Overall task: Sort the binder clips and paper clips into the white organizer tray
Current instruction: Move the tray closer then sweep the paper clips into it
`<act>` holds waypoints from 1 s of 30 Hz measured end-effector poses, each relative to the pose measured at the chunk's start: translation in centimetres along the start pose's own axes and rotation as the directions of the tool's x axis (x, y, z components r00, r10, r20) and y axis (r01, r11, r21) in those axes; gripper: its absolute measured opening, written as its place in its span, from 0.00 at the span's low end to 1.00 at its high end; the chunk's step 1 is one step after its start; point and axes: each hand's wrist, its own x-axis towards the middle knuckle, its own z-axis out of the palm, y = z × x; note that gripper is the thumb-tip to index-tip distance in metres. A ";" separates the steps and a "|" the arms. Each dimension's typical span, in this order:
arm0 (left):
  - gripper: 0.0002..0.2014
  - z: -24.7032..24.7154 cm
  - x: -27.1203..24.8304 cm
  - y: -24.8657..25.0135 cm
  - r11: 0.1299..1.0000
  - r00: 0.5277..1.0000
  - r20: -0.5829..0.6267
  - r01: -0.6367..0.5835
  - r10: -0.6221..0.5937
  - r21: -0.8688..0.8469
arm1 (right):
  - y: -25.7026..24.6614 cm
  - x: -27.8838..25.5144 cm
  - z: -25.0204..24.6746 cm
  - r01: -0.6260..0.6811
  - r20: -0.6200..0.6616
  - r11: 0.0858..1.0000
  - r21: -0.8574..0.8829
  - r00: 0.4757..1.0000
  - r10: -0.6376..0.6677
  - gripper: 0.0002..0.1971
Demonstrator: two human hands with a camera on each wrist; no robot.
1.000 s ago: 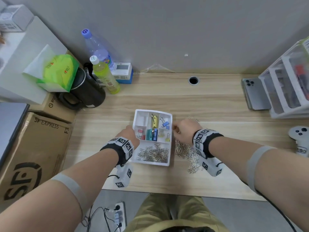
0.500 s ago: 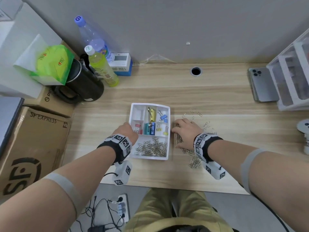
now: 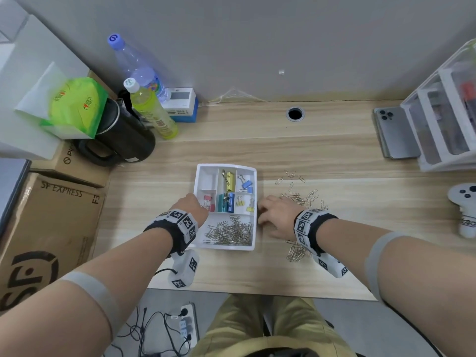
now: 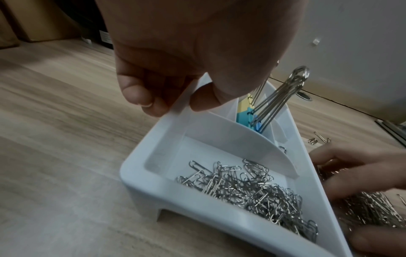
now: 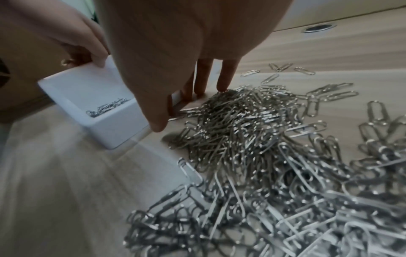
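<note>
The white organizer tray [image 3: 227, 247] stands mid-desk. Its front compartment holds a heap of silver paper clips [image 3: 229, 231] [image 4: 252, 189]. The smaller compartments behind hold yellow [image 3: 229, 181], blue [image 3: 246, 185], red [image 3: 208, 200] and teal binder clips [image 3: 222, 202]. My left hand [image 3: 192, 206] [image 4: 171, 102] pinches the tray's left wall [image 4: 182, 104], thumb inside, fingers outside. A loose pile of paper clips [image 3: 301, 197] [image 5: 252, 132] lies right of the tray [image 5: 114, 128]. My right hand [image 3: 275, 217] [image 5: 189, 107] rests on this pile, fingers straight, thumb by the tray's corner.
A black kettle [image 3: 121, 140], two bottles [image 3: 152, 112] and cardboard boxes [image 3: 51, 215] crowd the left. A phone [image 3: 394, 132], a white drawer unit [image 3: 448, 119] and a game controller [image 3: 466, 202] sit at the right. A cable hole [image 3: 295, 113] lies behind.
My right hand has come away from the tray's right rim and settled flat on the loose paper clips. The left hand has kept its hold on the tray wall.
</note>
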 end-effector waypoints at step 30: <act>0.04 -1.1 1.8 1.1 0.986 0.995 0.071 0.074 -0.064 -0.152 | 4.3 -1.4 -2.2 -0.245 0.038 0.967 0.066 0.969 0.243 0.15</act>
